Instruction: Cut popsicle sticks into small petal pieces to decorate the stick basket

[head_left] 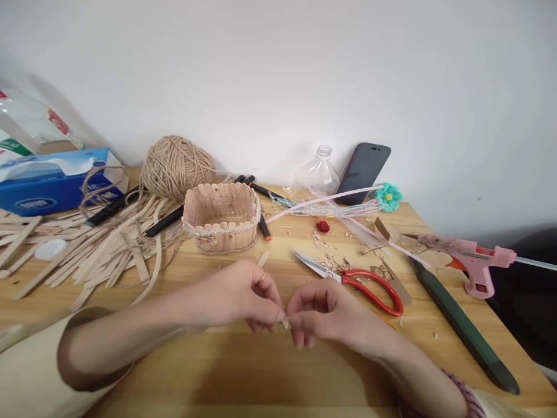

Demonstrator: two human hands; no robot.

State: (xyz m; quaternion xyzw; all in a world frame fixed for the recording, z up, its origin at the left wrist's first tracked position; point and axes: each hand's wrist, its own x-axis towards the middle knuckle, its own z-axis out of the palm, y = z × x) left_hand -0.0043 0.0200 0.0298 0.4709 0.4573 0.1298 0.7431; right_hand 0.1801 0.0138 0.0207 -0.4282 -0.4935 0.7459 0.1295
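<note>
My left hand [256, 299] and my right hand [315, 313] meet fingertip to fingertip above the table's front. Pinched between them is a tiny pale wood piece [285, 323], mostly covered by the fingers. Behind my left hand stands a small basket [224, 238] made of wooden sticks, with a beaded trim around it. A short wooden stick [263, 259] lies just beyond the left knuckles. Right behind my right hand, scissors [348, 276] with red handles lie with blades toward the upper left.
Wooden sticks [117, 249], a twine ball [176, 165] and a blue tissue box [56, 180] crowd the left. Farther back are a cut plastic bottle [319, 171], phone [365, 171], red rose [322, 226] and teal flower [389, 197]. A pink glue gun [474, 261] and green-handled knife [465, 328] lie right.
</note>
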